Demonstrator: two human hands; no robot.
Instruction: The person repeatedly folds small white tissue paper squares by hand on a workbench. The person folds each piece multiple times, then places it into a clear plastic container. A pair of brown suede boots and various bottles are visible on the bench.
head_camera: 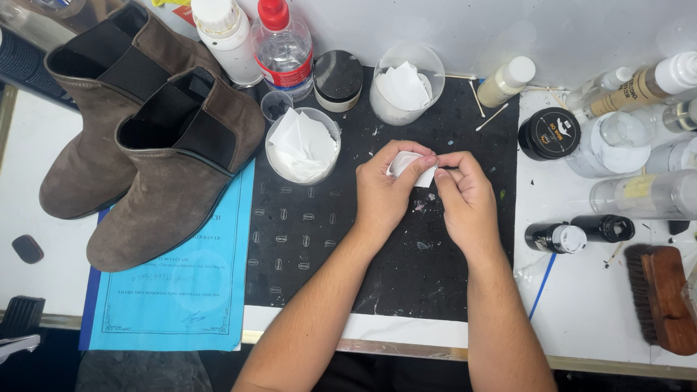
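At the mat's (304,245) centre a small white wipe (407,167) is pinched between the left hand (386,193) and the right hand (465,203), while the brown boots (150,142) at ten o'clock are left untouched.

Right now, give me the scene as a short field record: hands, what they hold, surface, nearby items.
left hand: pinching a small white pad over the mat
right hand: fingertips on the same pad, from the other side
surface: black work mat on a white table
boots: pair of brown suede boots at left, upright, partly on a blue paper sheet
cups: two clear cups of white pads behind the hands
bottles: red-capped squeeze bottle at the back
brush: wooden brush at right
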